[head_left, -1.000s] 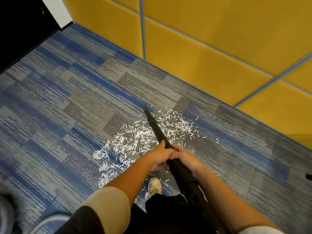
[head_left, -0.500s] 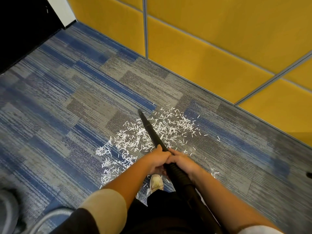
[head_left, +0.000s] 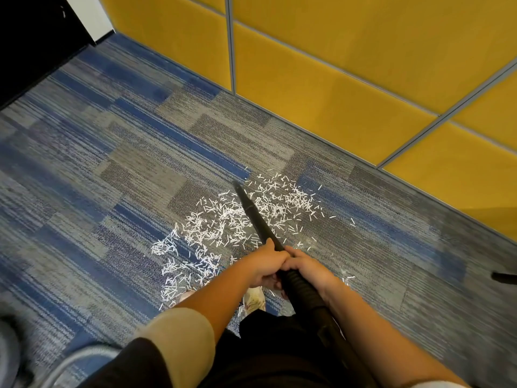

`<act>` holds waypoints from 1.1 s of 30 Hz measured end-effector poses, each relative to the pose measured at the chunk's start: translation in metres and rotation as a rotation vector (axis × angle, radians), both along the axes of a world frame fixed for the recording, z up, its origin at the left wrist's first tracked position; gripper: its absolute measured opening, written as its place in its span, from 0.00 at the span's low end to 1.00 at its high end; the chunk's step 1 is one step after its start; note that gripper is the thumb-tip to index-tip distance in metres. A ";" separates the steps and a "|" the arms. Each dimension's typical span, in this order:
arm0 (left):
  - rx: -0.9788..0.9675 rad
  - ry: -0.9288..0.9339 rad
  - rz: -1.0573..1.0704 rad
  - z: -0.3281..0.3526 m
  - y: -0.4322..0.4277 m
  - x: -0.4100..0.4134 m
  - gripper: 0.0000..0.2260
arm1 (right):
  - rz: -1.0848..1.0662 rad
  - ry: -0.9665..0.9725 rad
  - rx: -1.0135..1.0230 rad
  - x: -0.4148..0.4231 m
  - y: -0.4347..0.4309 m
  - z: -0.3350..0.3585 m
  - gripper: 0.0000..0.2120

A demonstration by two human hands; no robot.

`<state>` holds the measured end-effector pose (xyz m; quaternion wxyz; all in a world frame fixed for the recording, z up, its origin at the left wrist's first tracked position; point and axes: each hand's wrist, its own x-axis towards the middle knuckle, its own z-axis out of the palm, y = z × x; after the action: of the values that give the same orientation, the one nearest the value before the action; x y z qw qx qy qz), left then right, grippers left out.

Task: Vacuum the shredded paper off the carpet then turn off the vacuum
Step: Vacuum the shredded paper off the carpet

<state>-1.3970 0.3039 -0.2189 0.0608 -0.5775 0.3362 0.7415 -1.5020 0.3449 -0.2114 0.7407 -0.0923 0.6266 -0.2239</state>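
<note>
White shredded paper (head_left: pixel 223 228) lies scattered over the blue and grey carpet (head_left: pixel 112 163) in front of me. A black vacuum wand (head_left: pixel 253 212) slants across the pile, its tip at the pile's far edge. My left hand (head_left: pixel 265 266) grips the wand from the left. My right hand (head_left: pixel 306 266) grips it just beside, where the ribbed hose (head_left: pixel 303 291) begins. The hose runs back along my right forearm.
A yellow panelled wall (head_left: pixel 335 79) runs diagonally close behind the paper. A dark opening (head_left: pixel 33 37) sits at the top left. My shoe (head_left: pixel 253 299) stands just below my hands. A grey curved object (head_left: pixel 70 365) is at the bottom left; a dark item (head_left: pixel 505 277) pokes in at the right edge.
The wand tip has swung slightly left and back over the far edge of the pile. Both hands keep the same hold. The paper looks about as spread as before.
</note>
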 end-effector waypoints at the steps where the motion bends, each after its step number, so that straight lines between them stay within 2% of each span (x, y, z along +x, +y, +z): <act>1: 0.001 0.014 0.002 0.000 -0.001 -0.002 0.29 | -0.009 0.002 -0.001 -0.002 0.000 0.002 0.32; 3: -0.004 0.023 -0.005 0.000 -0.002 -0.006 0.27 | -0.010 0.005 -0.012 -0.006 -0.001 0.005 0.32; 7: -0.012 -0.002 -0.010 -0.003 -0.013 -0.009 0.32 | 0.009 0.001 -0.013 -0.010 -0.013 0.000 0.31; 10: -0.039 -0.002 0.007 -0.007 -0.027 -0.011 0.31 | 0.030 -0.026 -0.085 -0.009 -0.027 0.002 0.20; 12: -0.064 -0.011 0.009 -0.008 -0.035 -0.013 0.29 | 0.022 -0.053 -0.107 -0.010 -0.035 0.005 0.17; 18: -0.060 -0.034 -0.022 -0.010 -0.040 -0.023 0.27 | -0.012 -0.026 -0.076 -0.019 -0.038 0.000 0.23; 24: -0.072 -0.047 -0.034 -0.013 -0.038 -0.029 0.29 | -0.063 -0.014 -0.082 -0.018 -0.035 -0.007 0.22; 26: -0.093 -0.046 -0.011 -0.012 -0.041 -0.030 0.31 | -0.118 -0.056 -0.086 -0.020 -0.036 -0.006 0.18; 30: -0.128 -0.035 0.011 -0.008 -0.048 -0.031 0.32 | -0.168 -0.210 -0.132 -0.028 -0.034 -0.001 0.17; 33: -0.156 -0.062 -0.012 -0.005 -0.052 -0.030 0.32 | -0.145 -0.229 -0.162 -0.027 -0.036 -0.001 0.18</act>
<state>-1.4272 0.2517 -0.2241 0.0303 -0.6010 0.3942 0.6946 -1.5291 0.3090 -0.2121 0.7793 -0.0802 0.5231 -0.3356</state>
